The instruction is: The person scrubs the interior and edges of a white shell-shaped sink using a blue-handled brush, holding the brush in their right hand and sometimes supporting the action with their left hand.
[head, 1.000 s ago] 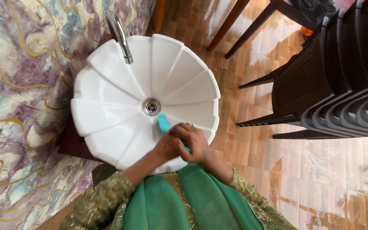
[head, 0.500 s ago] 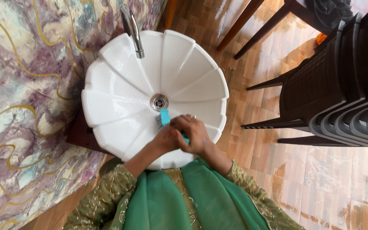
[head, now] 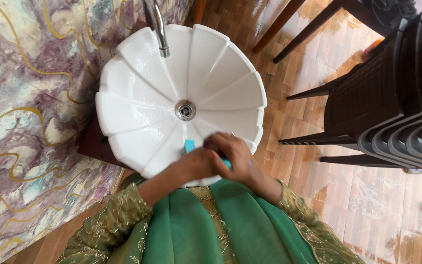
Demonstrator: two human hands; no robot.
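Head view: I stand at a white, petal-shaped basin (head: 137, 112) with a chrome tap (head: 158, 24) at its far rim and a metal drain (head: 185, 110) at its centre. Both my hands meet over the near rim of the basin. My left hand (head: 196, 164) and my right hand (head: 238, 156) are pressed together, fingers curled round a small turquoise object (head: 189, 145). One end of that object shows just beyond my left knuckles, pointing toward the drain; a second turquoise sliver shows between the hands. Its kind cannot be determined; it may be a brush or a small bar.

Step in hand, by my judgement: handling or rubbing the turquoise object between both hands above the basin. No water is seen running from the tap. Any further move calls for keeping the object over the basin and maintaining a closed grip, since a wet item could slip toward the drain.

Hidden or unclear: the hands are motion-blurred, the palms face away, and most of the object is covered. The tap's upper part is cut off at the frame edge. Dark stacked chairs (head: 391, 98) stand on the right, on a wooden floor (head: 318, 161); a marbled wall (head: 30, 98) fills the left.
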